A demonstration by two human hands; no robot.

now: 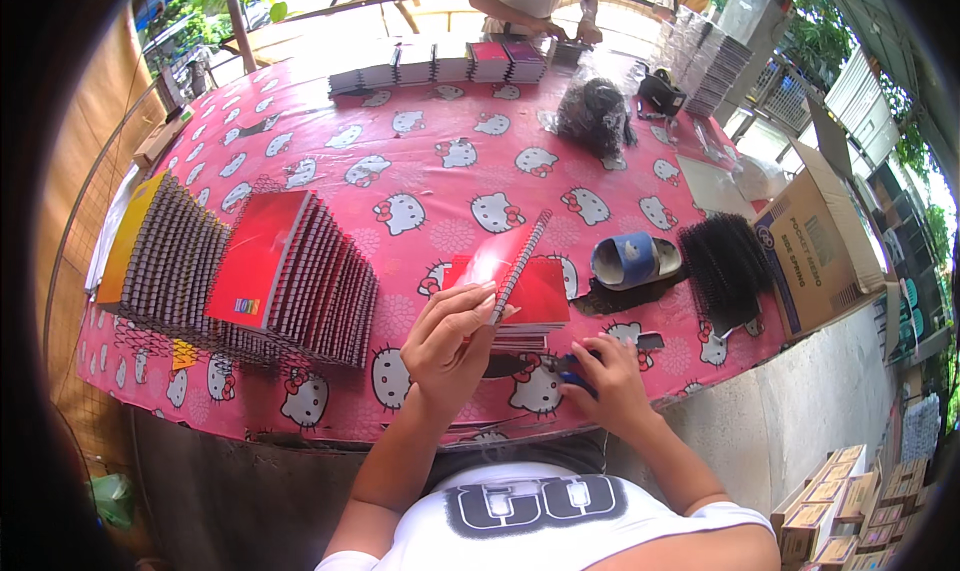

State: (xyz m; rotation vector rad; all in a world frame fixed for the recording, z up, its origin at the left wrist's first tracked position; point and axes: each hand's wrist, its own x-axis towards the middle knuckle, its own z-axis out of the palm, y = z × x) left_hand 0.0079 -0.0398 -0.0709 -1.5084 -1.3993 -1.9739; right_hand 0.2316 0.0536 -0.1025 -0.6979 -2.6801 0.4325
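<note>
left hand (448, 336) fingers grip red notebook (508, 261) | right hand (605, 376) closed on blue object (574, 378), mostly hidden

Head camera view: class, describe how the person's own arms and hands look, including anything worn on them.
Both forearms rise from the lower edge, bare from the short white sleeves of a T-shirt down. The left hand and right hand wear no gloves; no rings, watch or bracelets show. The shirt has a large dark block marking on its chest.
</note>
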